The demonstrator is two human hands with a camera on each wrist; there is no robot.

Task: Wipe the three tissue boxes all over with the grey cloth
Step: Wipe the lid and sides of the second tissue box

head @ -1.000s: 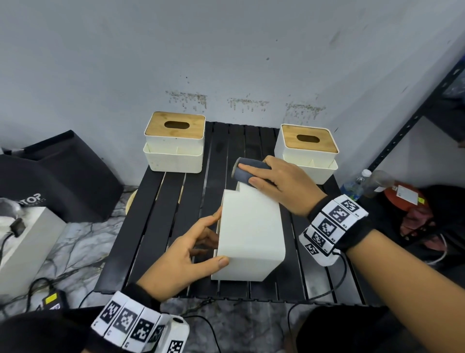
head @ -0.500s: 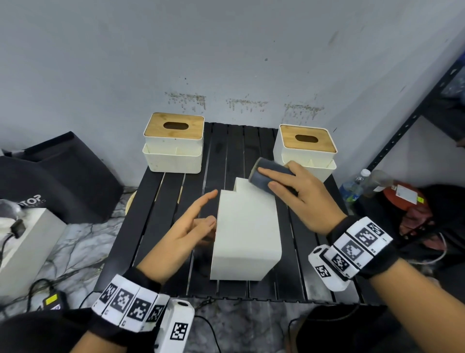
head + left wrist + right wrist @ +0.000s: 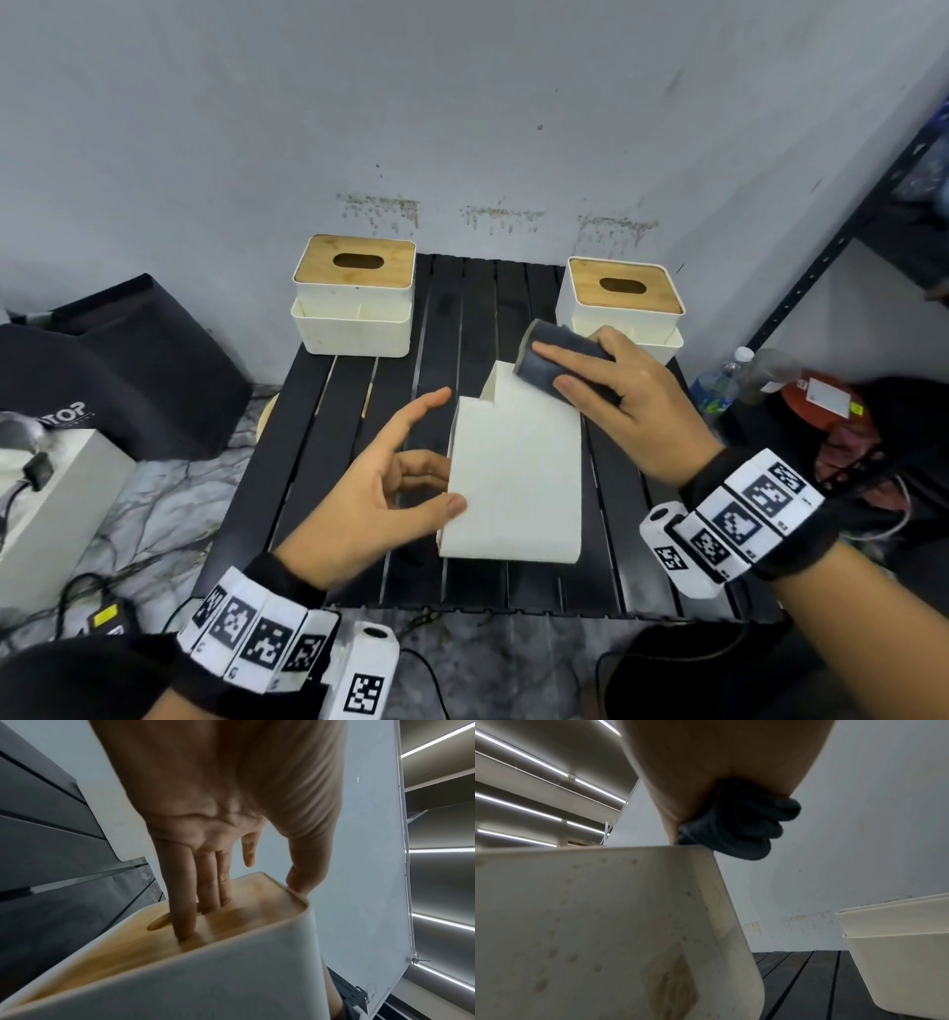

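Note:
One white tissue box [image 3: 516, 473] lies on its side in the middle of the black slatted table [image 3: 328, 462], its wooden lid [image 3: 231, 925] facing left. My left hand [image 3: 390, 488] steadies it: straight fingers [image 3: 205, 882] press the lid and the thumb rests on the upper edge. At the box's far right corner, my right hand [image 3: 616, 406] holds the folded grey cloth [image 3: 560, 360] against the top face; the cloth [image 3: 741, 825] bunches under the palm. Two more tissue boxes stand upright at the back left [image 3: 354, 298] and back right [image 3: 624, 303].
A black bag [image 3: 128, 375] and a white case [image 3: 46, 514] sit on the floor to the left. A plastic bottle [image 3: 719, 380] and a dark metal shelf frame [image 3: 847, 231] are on the right. Cables lie on the marbled floor near the table's front.
My right hand slid the cloth from the box's far left corner to its far right corner. My left hand let go of the box, then came back against its lid side.

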